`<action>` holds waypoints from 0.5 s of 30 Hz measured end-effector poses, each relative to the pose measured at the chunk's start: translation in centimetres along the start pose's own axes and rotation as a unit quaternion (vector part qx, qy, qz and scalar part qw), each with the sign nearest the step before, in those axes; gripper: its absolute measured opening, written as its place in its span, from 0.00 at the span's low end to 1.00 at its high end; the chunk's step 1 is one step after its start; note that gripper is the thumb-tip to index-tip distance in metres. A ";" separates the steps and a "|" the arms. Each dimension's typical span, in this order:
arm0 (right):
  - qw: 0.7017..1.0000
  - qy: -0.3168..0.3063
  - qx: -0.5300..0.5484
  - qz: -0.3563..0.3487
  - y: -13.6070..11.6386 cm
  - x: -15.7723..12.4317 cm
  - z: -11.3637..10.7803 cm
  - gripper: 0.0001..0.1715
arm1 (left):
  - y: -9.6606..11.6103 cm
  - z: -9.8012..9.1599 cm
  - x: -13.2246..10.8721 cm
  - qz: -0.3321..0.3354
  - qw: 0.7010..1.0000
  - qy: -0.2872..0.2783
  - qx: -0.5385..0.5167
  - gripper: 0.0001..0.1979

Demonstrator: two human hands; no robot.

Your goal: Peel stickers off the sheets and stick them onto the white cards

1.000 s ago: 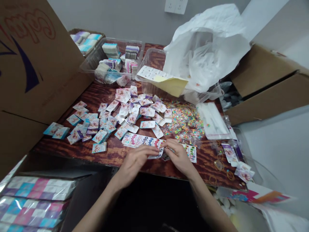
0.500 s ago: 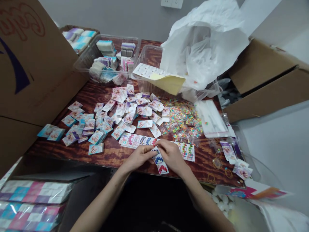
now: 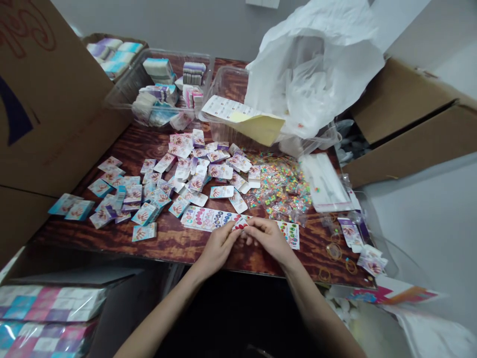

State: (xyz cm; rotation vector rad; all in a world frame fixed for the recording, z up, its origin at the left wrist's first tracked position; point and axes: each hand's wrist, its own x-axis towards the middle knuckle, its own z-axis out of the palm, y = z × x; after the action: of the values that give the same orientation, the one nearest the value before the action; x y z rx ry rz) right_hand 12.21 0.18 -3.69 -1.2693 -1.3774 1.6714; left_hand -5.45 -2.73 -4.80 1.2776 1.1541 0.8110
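Note:
Between my left hand (image 3: 220, 244) and my right hand (image 3: 269, 238) is a small sticker sheet (image 3: 240, 224) with red nail-shaped ovals. Both hands pinch it, and most of the sheet is hidden by the fingers. Just behind the hands, strips of colourful nail stickers (image 3: 201, 218) lie in a row along the table's front; their right end (image 3: 291, 233) shows past my right hand. Farther back sits a heap of small printed boxes (image 3: 219, 171) in white, purple and blue. To its right spreads a pile of tiny clear packets (image 3: 280, 184) with bright pieces inside.
Behind the boxes stand a clear tub (image 3: 124, 97) of stacked cartons and another tub (image 3: 223, 132) with a white plastic bag (image 3: 276, 59). Clear sleeves (image 3: 324, 181) and rubber bands (image 3: 334, 251) lie at right. Large cardboard boxes (image 3: 67, 124) flank the table (image 3: 179, 246).
The sticker sheet hung down showing blue and red ovals; now it is folded up between my fingers with only red ones visible. My hands have come level around it. The view shifted slightly.

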 end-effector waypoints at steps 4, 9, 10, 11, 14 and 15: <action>0.953 0.194 -0.225 -0.060 0.8 1.4 -2.7 0.14 | -0.6 -0.4 0.7 -0.077 0.993 0.007 -0.091 0.17; 0.844 0.236 -0.477 -0.063 1.9 4.4 -1.7 0.10 | -0.4 -0.1 1.4 -0.077 0.989 0.016 -0.122 0.17; 0.827 0.240 -0.505 -0.058 2.1 4.8 -1.3 0.08 | -0.4 0.0 1.5 -0.073 0.990 0.019 -0.123 0.17; 0.816 0.240 -0.523 -0.056 2.2 5.1 -1.0 0.07 | -0.4 0.0 1.5 -0.068 0.989 0.022 -0.126 0.17; 0.822 0.227 -0.519 -0.065 2.2 5.3 -1.1 0.03 | -0.6 -0.2 1.5 -0.057 0.988 0.028 -0.141 0.18; 0.833 0.227 -0.500 -0.067 2.1 5.1 -1.5 0.03 | -0.7 -0.3 1.5 -0.056 0.987 0.029 -0.149 0.18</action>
State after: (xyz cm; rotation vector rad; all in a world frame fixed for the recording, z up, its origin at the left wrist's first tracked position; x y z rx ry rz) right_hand 12.08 4.73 -7.12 -1.8773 -2.0157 0.3863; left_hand -5.45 -1.35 -5.78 0.9401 1.0924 0.9040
